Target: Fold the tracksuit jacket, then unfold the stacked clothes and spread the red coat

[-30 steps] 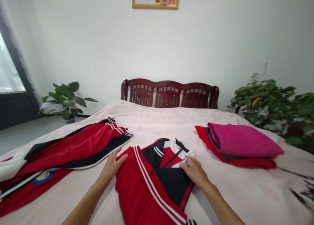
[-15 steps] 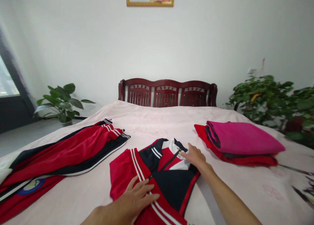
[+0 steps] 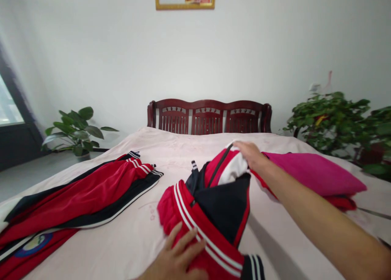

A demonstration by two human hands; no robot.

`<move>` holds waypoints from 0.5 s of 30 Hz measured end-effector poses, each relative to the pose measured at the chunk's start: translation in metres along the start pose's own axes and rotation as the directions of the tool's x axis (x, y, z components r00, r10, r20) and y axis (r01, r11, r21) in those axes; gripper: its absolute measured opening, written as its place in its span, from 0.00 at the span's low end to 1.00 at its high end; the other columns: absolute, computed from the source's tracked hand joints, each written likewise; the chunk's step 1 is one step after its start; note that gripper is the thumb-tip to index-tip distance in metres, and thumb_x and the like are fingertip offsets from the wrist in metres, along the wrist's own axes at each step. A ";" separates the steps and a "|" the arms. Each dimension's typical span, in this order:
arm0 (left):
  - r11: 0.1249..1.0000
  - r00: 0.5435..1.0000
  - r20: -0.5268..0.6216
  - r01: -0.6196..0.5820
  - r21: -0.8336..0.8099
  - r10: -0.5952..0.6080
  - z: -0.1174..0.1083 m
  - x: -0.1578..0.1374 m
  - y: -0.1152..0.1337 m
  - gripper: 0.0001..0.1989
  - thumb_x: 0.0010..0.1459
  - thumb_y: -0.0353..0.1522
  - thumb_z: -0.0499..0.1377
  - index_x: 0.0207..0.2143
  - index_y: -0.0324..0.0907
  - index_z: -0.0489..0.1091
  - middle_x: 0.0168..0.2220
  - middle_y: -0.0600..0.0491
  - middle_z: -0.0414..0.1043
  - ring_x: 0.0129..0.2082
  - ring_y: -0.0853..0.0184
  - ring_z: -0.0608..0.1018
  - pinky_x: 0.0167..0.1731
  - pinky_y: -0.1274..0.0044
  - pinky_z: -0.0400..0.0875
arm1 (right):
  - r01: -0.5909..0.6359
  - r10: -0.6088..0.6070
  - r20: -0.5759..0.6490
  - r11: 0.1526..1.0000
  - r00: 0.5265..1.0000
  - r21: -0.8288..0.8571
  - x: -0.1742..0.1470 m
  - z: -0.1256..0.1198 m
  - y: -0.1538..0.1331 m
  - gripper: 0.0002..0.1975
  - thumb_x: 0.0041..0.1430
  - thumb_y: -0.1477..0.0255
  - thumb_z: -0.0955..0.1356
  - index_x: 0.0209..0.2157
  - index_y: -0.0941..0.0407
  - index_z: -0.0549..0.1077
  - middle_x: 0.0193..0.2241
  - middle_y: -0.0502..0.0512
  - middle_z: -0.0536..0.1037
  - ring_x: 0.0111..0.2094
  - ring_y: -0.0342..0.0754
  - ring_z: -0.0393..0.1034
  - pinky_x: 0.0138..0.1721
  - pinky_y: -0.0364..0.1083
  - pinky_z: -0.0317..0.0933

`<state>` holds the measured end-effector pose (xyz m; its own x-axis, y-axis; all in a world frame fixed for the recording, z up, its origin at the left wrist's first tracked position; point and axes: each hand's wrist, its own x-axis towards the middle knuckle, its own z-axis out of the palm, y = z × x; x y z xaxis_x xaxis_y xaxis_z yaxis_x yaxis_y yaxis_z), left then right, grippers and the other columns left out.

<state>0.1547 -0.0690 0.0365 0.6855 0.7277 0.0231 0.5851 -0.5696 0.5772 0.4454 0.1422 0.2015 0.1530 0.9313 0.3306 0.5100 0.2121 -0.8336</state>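
A red, navy and white zip jacket [image 3: 224, 208] lies partly folded on the bed, its collar end lifted off the sheet. My right hand [image 3: 249, 153] is closed on the white collar and holds it up; the fingertips are partly hidden by the cloth. Spread fingers of my left hand [image 3: 183, 251] rest flat on the red lower part, beside the white-striped hem. A striped navy cuff [image 3: 253, 267] sticks out at the near right of the jacket.
Red and navy garments [image 3: 91, 198] lie spread along the left of the bed [image 3: 146, 231]. A magenta folded garment [image 3: 317, 172] tops a pile at the right, partly behind my right forearm. Behind stands a dark red wooden headboard [image 3: 207, 115], with potted plants at either side.
My right hand has raised the collar up and away from me, lifting the jacket's far end. The jacket has shifted right. My left hand has moved slightly right and stays on it.
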 end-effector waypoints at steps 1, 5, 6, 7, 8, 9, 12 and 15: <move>0.996 0.994 -0.102 0.033 0.081 -0.024 -0.011 0.005 0.003 0.19 0.63 0.38 0.58 0.56 0.59 0.72 0.69 0.54 0.57 0.70 0.46 0.53 0.65 0.42 0.31 | 0.048 -0.039 -0.110 0.996 0.993 0.077 0.012 -0.017 -0.026 0.15 0.61 0.64 0.61 0.36 0.60 0.73 0.33 0.62 0.81 0.36 0.50 0.74 0.34 0.45 0.65; 0.987 0.884 -0.448 0.159 0.020 -0.133 -0.039 0.024 0.001 0.16 0.62 0.36 0.56 0.52 0.49 0.73 0.67 0.47 0.60 0.68 0.50 0.58 0.66 0.50 0.47 | 0.357 -0.202 -0.468 0.894 0.860 0.271 0.032 -0.068 -0.100 0.18 0.66 0.63 0.57 0.41 0.60 0.70 0.42 0.60 0.78 0.50 0.46 0.68 0.47 0.44 0.62; 0.988 0.877 -0.455 0.135 -0.077 -0.156 -0.040 0.026 0.001 0.16 0.63 0.37 0.55 0.51 0.49 0.73 0.65 0.47 0.64 0.66 0.53 0.63 0.65 0.55 0.53 | 0.392 -0.212 -0.487 0.869 0.847 0.303 0.027 -0.071 -0.106 0.17 0.66 0.62 0.58 0.39 0.59 0.71 0.40 0.58 0.77 0.49 0.46 0.69 0.47 0.44 0.62; 0.977 0.885 -0.431 0.102 -0.188 -0.175 -0.040 0.028 0.003 0.15 0.64 0.39 0.54 0.50 0.48 0.74 0.61 0.47 0.68 0.63 0.55 0.68 0.64 0.60 0.58 | 0.393 -0.209 -0.469 0.855 0.858 0.339 0.019 -0.069 -0.107 0.15 0.64 0.61 0.61 0.37 0.58 0.71 0.36 0.56 0.77 0.46 0.46 0.70 0.47 0.45 0.63; 0.949 0.905 -0.380 0.071 -0.307 -0.191 -0.039 0.029 0.007 0.16 0.64 0.41 0.54 0.48 0.47 0.75 0.57 0.46 0.72 0.59 0.57 0.71 0.62 0.63 0.61 | 0.366 -0.197 -0.419 0.853 0.886 0.373 0.007 -0.063 -0.103 0.14 0.61 0.60 0.64 0.35 0.57 0.71 0.33 0.54 0.77 0.41 0.46 0.71 0.44 0.46 0.65; 0.897 0.929 -0.310 0.050 -0.439 -0.204 -0.037 0.029 0.012 0.17 0.64 0.44 0.54 0.48 0.47 0.75 0.54 0.46 0.75 0.57 0.57 0.73 0.61 0.64 0.62 | 0.313 -0.173 -0.341 0.855 0.924 0.414 -0.008 -0.053 -0.096 0.13 0.57 0.60 0.67 0.34 0.56 0.71 0.30 0.51 0.76 0.36 0.46 0.72 0.40 0.47 0.66; 0.511 0.979 -0.034 0.076 -0.856 -0.201 -0.033 0.033 0.026 0.29 0.62 0.54 0.53 0.57 0.46 0.69 0.54 0.43 0.75 0.54 0.56 0.76 0.57 0.61 0.66 | 0.217 -0.148 -0.178 0.846 0.973 0.486 -0.073 -0.007 -0.058 0.17 0.52 0.59 0.71 0.37 0.56 0.71 0.27 0.49 0.75 0.27 0.44 0.69 0.31 0.46 0.66; 0.016 0.979 0.173 0.176 -0.984 -0.106 -0.026 0.041 0.025 0.42 0.54 0.63 0.53 0.62 0.48 0.62 0.54 0.42 0.74 0.51 0.52 0.78 0.50 0.53 0.70 | -0.054 -0.032 0.133 0.799 0.991 0.599 -0.158 0.046 -0.013 0.20 0.54 0.54 0.69 0.41 0.54 0.70 0.27 0.48 0.75 0.25 0.43 0.67 0.28 0.43 0.64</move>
<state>0.1862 -0.0432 0.0725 0.6842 0.7068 -0.1797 -0.2965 0.4947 0.8169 0.3756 0.0063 0.1395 0.0228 0.9550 0.2957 -0.1085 0.2964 -0.9489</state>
